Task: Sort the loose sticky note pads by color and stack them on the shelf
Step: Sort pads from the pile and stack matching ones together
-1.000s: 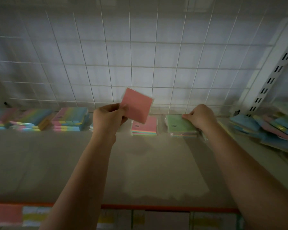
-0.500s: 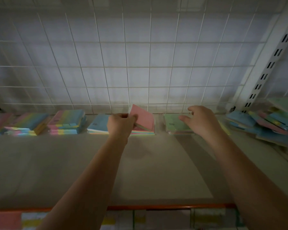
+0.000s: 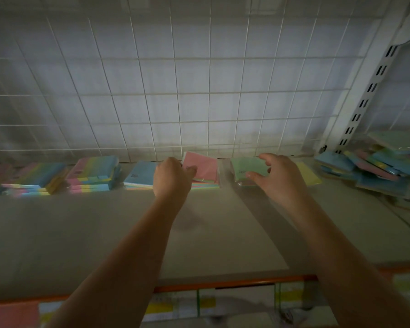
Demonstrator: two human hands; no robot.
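Risk: pink pad (image 3: 202,163) tilted on pink stack (image 3: 205,183), near back of shelf (image 3: 81,233); left hand (image 3: 169,178) pinching its near-left corner, fingers curled; careless release could leave pad skewed or sliding off toward blue stack (image 3: 141,175); right hand (image 3: 276,179) spread wide above green stack (image 3: 247,168), holding nothing (contact with wrapper unclear); slick wrapping could let stack shift toward yellow pad (image 3: 309,176); unsorted heap (image 3: 376,169) at far right, liable to slump. Writing: small dark print on blue and green covers, illegible; no brand readable.
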